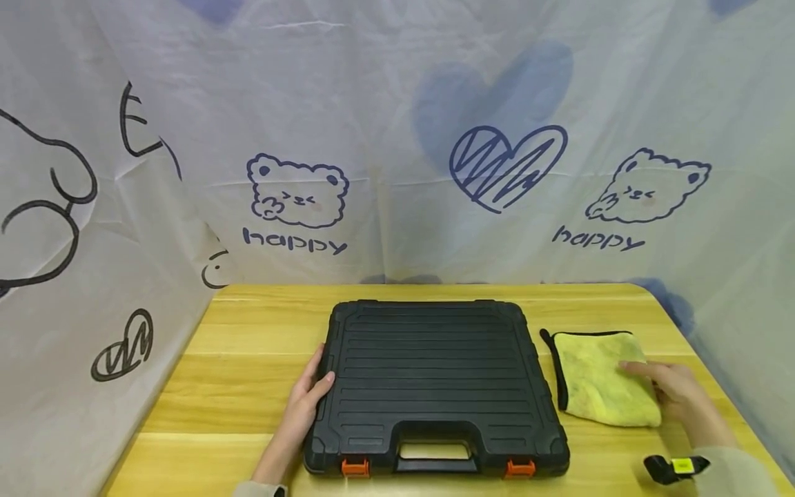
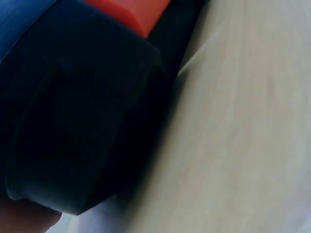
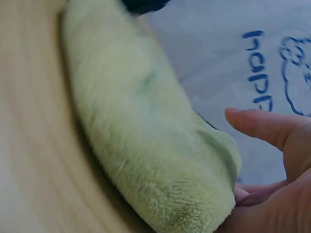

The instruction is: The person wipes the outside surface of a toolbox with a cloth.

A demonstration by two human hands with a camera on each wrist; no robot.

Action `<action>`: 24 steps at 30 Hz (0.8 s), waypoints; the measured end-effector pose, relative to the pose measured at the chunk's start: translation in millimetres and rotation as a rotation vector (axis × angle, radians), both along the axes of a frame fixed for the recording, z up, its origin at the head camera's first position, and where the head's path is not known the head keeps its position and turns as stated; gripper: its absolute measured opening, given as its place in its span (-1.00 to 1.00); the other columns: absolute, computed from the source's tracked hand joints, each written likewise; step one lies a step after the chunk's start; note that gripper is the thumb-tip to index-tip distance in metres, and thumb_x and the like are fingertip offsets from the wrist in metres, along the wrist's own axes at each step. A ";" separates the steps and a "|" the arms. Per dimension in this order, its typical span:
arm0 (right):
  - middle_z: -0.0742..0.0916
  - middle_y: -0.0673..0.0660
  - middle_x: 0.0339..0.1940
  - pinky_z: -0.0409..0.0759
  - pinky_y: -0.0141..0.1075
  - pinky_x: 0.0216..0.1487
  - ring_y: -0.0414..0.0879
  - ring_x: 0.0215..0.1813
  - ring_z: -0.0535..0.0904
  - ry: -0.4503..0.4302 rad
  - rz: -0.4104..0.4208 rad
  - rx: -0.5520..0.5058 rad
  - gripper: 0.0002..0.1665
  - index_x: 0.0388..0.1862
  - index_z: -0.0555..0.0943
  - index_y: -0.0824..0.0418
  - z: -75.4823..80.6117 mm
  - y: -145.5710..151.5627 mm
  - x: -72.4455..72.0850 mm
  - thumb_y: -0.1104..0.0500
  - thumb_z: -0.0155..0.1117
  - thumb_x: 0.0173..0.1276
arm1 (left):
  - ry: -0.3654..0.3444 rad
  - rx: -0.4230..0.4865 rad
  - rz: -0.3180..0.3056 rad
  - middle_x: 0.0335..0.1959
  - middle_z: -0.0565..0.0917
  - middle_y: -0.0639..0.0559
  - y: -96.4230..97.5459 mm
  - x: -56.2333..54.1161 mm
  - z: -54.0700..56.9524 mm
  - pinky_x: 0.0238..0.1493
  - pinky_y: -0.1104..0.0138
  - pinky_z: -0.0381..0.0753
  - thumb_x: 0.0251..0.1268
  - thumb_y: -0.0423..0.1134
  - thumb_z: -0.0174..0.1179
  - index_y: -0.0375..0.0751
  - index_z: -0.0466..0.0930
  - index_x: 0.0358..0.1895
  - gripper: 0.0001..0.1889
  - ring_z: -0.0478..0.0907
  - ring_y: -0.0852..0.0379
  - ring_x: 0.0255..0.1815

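Note:
A black ribbed plastic case [image 1: 428, 373] with two orange latches [image 1: 356, 468] and a built-in carry handle [image 1: 435, 465] lies closed on the table. My left hand [image 1: 303, 400] rests along its left side, fingers stretched along the edge and thumb by the top rim. Close up, the left wrist view has the case's dark corner [image 2: 77, 111] and part of an orange latch [image 2: 138, 14]. To the right lies a folded yellow-green plush cloth [image 1: 602, 379] with black edging. My right hand [image 1: 677, 393] touches its right edge; the right wrist view shows the thumb spread apart from the cloth [image 3: 146, 126].
Both objects lie on a yellow wood-grain table [image 1: 205, 407]. A white curtain [image 1: 385, 124] printed with bears and hearts hangs behind and along the sides. The right wrist wears a black band [image 1: 675, 468] with a yellow patch.

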State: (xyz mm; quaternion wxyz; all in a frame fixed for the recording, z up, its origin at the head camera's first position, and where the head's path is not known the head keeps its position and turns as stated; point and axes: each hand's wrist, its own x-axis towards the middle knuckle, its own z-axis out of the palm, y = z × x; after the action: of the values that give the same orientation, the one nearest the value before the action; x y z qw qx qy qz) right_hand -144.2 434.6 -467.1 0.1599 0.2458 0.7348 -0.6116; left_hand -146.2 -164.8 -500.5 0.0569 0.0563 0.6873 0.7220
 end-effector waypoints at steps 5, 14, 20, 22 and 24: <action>0.75 -0.01 -0.47 0.69 -0.21 -0.24 -0.15 -0.37 0.69 -0.010 -0.018 -0.250 -0.91 -0.32 0.65 0.11 -3.4 3.0 2.5 0.16 0.30 0.41 | 0.004 -0.002 0.004 0.62 -0.14 -0.18 -0.2 -0.5 1.7 0.20 0.67 0.22 0.56 -0.25 -0.03 -0.29 -0.18 0.60 -0.29 -0.13 -0.13 0.57; 0.75 0.03 -0.27 0.69 -0.15 -0.10 -0.08 -0.22 0.72 -0.051 0.121 -0.230 -0.62 -0.07 0.53 0.25 -6.3 -18.1 3.4 -0.06 0.20 0.48 | -0.009 0.008 -0.004 0.62 -0.13 -0.18 0.7 0.5 2.9 0.20 0.66 0.24 0.57 -0.26 -0.03 -0.28 -0.18 0.60 -0.29 -0.10 -0.13 0.57; 0.74 0.07 -0.23 0.70 -0.14 -0.10 -0.05 -0.19 0.72 -0.007 0.199 -0.242 -0.77 -0.06 0.52 0.24 -2.4 -33.7 1.1 0.10 0.17 0.49 | 0.007 -0.015 0.004 0.61 -0.12 -0.20 0.3 0.2 1.8 0.20 0.67 0.21 0.56 -0.26 -0.02 -0.30 -0.16 0.60 -0.29 -0.11 -0.15 0.57; 0.73 0.04 -0.25 0.70 -0.15 -0.14 -0.07 -0.22 0.72 0.032 0.179 -0.213 -0.80 -0.06 0.51 0.22 2.9 -38.7 -1.5 0.12 0.17 0.49 | 0.017 -0.023 0.012 0.61 -0.11 -0.21 -0.1 0.3 1.2 0.20 0.67 0.21 0.56 -0.28 -0.02 -0.32 -0.15 0.59 -0.30 -0.11 -0.15 0.57; 0.72 0.01 -0.28 0.70 -0.17 -0.18 -0.10 -0.25 0.71 0.070 0.154 -0.194 -0.81 -0.07 0.50 0.21 11.3 -44.2 -5.5 0.11 0.14 0.50 | 0.026 -0.027 0.014 0.61 -0.09 -0.22 -0.4 0.1 0.7 0.20 0.67 0.22 0.55 -0.30 -0.02 -0.33 -0.14 0.59 -0.30 -0.09 -0.15 0.56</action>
State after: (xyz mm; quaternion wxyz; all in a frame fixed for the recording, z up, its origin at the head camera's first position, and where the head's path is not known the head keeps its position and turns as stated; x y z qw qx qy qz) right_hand -149.7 390.4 -455.7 0.2037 0.1507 0.6939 -0.6740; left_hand -146.1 -165.2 -499.8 0.0437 0.0600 0.6981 0.7121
